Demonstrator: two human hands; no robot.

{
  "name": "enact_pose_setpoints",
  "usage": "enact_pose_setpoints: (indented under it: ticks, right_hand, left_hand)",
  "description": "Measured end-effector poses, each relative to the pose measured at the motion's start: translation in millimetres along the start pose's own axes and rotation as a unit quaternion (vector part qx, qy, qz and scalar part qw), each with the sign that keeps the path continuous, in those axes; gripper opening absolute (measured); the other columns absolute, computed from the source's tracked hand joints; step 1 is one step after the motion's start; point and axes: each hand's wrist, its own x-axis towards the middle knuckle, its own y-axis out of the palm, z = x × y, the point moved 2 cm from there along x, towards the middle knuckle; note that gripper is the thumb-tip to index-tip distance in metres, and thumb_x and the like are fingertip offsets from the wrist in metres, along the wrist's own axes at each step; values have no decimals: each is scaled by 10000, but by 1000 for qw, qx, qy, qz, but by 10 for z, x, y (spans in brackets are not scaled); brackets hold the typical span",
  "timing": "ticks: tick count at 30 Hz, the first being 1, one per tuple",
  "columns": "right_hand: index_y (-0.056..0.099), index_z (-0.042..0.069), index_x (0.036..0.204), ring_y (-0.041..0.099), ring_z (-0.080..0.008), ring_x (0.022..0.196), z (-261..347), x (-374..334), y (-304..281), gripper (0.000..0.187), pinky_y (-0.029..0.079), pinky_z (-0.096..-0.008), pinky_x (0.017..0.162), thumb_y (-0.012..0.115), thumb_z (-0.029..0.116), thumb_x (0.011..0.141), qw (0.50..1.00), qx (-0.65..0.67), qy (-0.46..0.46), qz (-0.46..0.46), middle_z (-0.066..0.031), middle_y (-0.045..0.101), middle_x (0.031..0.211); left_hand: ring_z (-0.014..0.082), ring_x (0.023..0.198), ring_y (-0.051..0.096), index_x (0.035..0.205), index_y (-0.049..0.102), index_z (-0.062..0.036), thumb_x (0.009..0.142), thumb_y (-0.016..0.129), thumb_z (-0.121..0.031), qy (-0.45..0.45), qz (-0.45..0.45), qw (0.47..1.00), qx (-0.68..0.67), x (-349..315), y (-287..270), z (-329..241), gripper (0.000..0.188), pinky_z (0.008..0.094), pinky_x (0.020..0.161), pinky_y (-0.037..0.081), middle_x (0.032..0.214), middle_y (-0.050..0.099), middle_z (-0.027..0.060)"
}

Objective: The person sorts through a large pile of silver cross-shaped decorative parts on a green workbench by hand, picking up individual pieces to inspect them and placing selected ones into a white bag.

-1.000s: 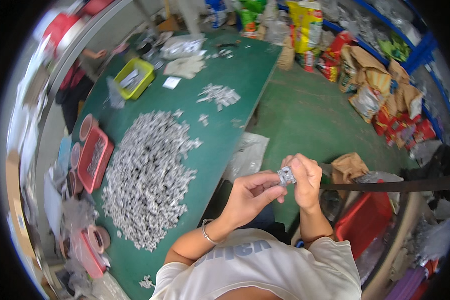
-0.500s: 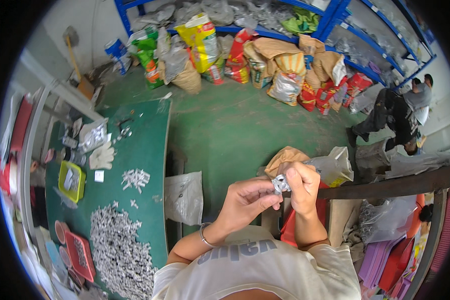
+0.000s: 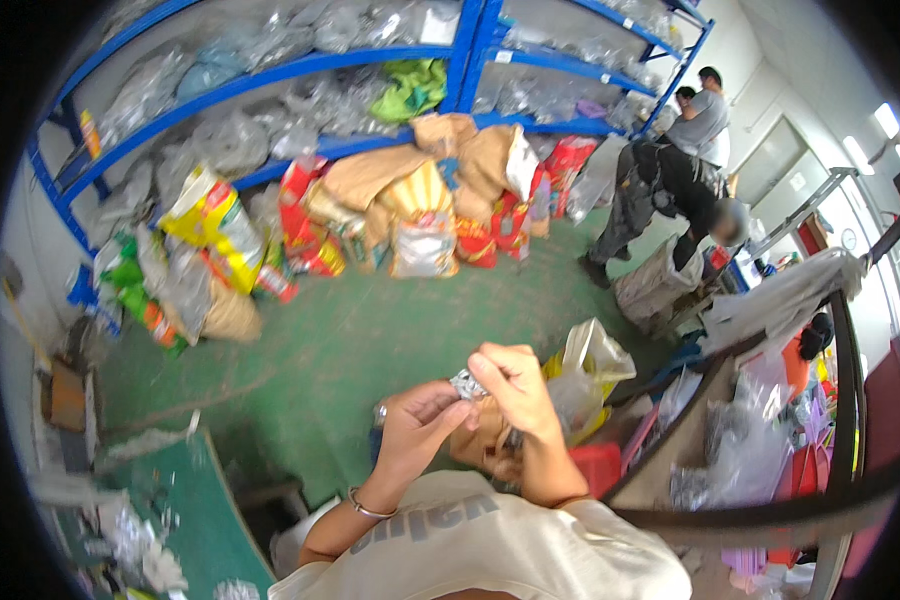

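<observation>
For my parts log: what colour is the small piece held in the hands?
The small piece is silvery grey, showing best in the head view.

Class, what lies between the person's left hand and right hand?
A small silvery metal part lies between the left hand and the right hand, at their fingertips, as the head view shows.

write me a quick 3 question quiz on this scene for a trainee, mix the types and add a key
1. What is held between the left hand and the right hand?
2. True or false: the metal bracelet is on the person's left wrist.
3. The frame of the shelving is: a) red b) blue c) yellow

Key: 1. A small silvery metal piece; 2. True; 3. b
</observation>
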Motion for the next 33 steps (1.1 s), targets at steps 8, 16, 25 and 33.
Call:
enact_pose_setpoints:
  ticks: [8,16,25,33]
  right_hand:
    - [437,5,600,366,-43,502,-805,1148,-1224,323,306,-234,443,482,148,885,977,-49,72,-197,10,405,518]
    - [497,-1,661,427,-64,511,-1380,1146,-2782,301,343,-226,457,458,174,903,865,-19,130,-485,-9,481,622]
    - [536,-28,918,505,-86,632,-1418,1594,-4748,129,409,-203,553,444,52,875,772,44,-29,-633,-37,506,834]
    - [548,-60,881,484,-82,649,-1538,1549,-6481,116,407,-210,528,465,20,871,697,-9,-60,-715,-66,491,859]
  left_hand:
    - [114,698,558,915,569,63,823,537,-7,-138,139,977,78,2242,-19,327,120,243,649,468,777,595,68]
    - [103,690,553,909,572,67,838,541,-37,-228,333,915,20,3904,1086,1165,129,247,647,463,791,594,51]
    - [113,718,569,980,580,59,835,527,-6,-237,455,858,-9,5733,2746,2101,168,241,674,474,819,608,68]
    - [126,743,586,978,573,86,836,519,8,-289,567,771,-25,6854,4206,2973,171,236,691,486,851,612,89]
